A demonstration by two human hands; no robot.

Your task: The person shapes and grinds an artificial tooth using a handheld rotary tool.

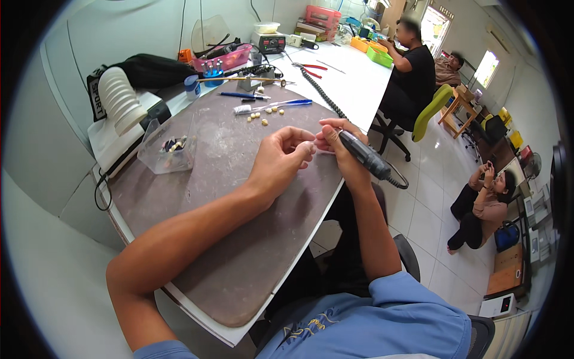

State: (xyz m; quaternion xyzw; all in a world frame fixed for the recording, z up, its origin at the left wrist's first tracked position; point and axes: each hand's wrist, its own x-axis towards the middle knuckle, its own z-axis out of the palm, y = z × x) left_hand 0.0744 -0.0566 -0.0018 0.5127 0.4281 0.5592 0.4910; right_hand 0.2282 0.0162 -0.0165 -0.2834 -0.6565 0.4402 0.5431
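My right hand (344,140) grips a dark grey rotary handpiece (366,154), whose coiled cord hangs at its rear. Just left of it my left hand (284,152) has its fingers curled and thumb pressed in; what they hold, if anything, is too small to make out. The fingertips of both hands nearly meet above the brown work mat (227,179). Beyond them lie several small cream pieces (269,111), a brush with white bristles (242,109) and a blue pen-like tool (233,94). A clear plastic container (164,155) with small dark and pale items sits at the left.
An extractor with a ribbed white hose (119,99), a pink basket (224,57), a control box (269,43) and red-handled pliers (310,67) occupy the bench. A person in black (409,66) works farther along; another (448,72) sits behind. A third person (484,209) squats at right.
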